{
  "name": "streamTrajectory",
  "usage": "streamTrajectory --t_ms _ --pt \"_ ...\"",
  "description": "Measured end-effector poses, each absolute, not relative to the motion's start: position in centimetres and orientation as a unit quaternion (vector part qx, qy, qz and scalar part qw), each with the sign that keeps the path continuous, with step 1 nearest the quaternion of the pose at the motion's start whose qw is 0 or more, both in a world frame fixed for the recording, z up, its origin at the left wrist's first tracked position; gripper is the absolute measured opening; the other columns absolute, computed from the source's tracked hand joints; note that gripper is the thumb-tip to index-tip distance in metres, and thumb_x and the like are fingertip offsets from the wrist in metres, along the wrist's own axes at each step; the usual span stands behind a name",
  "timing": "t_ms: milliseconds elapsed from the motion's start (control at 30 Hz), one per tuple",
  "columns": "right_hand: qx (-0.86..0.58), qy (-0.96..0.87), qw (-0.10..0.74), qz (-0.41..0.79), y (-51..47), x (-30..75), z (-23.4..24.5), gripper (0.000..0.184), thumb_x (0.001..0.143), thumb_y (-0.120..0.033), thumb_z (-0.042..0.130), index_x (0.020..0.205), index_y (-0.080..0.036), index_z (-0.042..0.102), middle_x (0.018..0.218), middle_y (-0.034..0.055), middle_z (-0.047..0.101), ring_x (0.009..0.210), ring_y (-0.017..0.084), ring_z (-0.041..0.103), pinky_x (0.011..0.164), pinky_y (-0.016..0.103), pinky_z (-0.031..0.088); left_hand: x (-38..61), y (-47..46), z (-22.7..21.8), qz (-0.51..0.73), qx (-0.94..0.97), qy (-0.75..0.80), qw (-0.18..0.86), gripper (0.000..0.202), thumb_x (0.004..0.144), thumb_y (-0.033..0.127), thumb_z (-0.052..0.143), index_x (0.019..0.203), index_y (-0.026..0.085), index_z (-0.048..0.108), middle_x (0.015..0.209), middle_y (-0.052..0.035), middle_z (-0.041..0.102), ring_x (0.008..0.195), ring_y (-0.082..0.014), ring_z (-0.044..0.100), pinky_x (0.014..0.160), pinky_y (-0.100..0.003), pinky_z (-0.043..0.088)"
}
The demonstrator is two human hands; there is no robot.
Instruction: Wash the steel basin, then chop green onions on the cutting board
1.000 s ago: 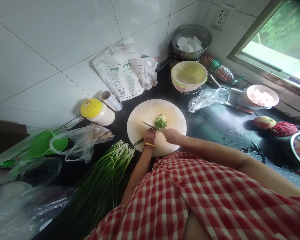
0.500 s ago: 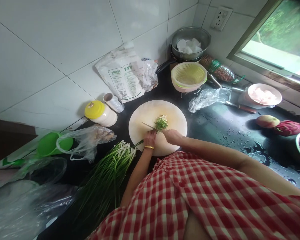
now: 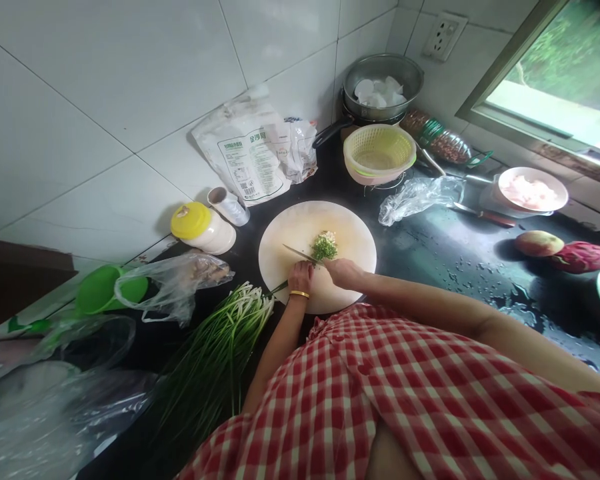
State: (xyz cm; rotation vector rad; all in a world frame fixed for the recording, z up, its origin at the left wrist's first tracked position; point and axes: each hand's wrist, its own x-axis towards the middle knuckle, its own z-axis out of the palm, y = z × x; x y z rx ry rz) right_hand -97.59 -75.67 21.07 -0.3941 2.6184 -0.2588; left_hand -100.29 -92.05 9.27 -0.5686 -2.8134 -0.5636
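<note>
On the round white cutting board [image 3: 280, 230], my right hand [image 3: 344, 273] is closed round the handle of a knife [image 3: 300, 253], its blade pointing left. My left hand [image 3: 301, 275], with a gold bangle at the wrist, presses closed on green onions [image 3: 281, 287] whose dark green ends stick out to its left. The blade lies just beyond the left fingers. Against the blade's far side sits a small heap of chopped green onion [image 3: 325, 245], green and white. A large bunch of whole green onions [image 3: 220, 353] lies left of the board, white ends toward it.
A yellow-lidded jar [image 3: 203, 228], a plastic roll [image 3: 229, 206] and white bags [image 3: 253, 160] stand behind the board. At back right are a yellow colander [image 3: 380, 150] and a pan [image 3: 353, 100]. Another knife [image 3: 485, 215] and a dragon fruit [image 3: 580, 257] lie right on the wet counter.
The whole view has shifted very slightly. Both hands and the knife stay in nearly the same place on the board, and the chopped heap looks the same.
</note>
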Motion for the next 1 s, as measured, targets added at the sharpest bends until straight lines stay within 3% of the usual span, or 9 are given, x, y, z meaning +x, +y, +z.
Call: streamTrajectory --t_ms 133,500,1000 --pt "-0.135 0.951 0.262 -0.095 -75.9 -97.2 21.5 0.034 0.086 -0.007 0.039 0.117 -0.011 0.050 0.101 0.0160 0.067 0.097 0.025 0.065 0.075 0.031 0.048 -100.4 -92.1 9.1 -0.189 -0.189 -0.959 0.095 0.013 0.088 0.018 0.053 0.083 0.018 0.065 0.087 -0.0120 0.066 0.084 -0.0243 0.058 0.075 -0.036 0.047" --pt "-0.130 0.957 0.238 -0.103 -75.7 -97.6 20.5 0.035 0.087 -0.007 0.038 0.120 -0.011 0.048 0.097 0.0153 0.068 0.094 0.026 0.066 0.072 0.032 0.048 -99.5 -92.8 9.9 -0.163 -0.230 -0.954 0.101 0.021 0.091 0.018 0.049 0.100 0.017 0.068 0.092 -0.0114 0.068 0.087 -0.0241 0.059 0.078 -0.037 0.047" --pt "-0.129 0.954 0.245 -0.113 -76.6 -97.6 20.4 0.036 0.086 -0.007 0.037 0.120 -0.011 0.049 0.102 0.0152 0.068 0.097 0.026 0.066 0.074 0.032 0.048 -99.7 -92.7 9.0 -0.177 -0.193 -0.957 0.127 0.017 0.091 0.019 0.048 0.086 0.018 0.065 0.085 -0.0112 0.064 0.083 -0.0233 0.057 0.075 -0.035 0.046"
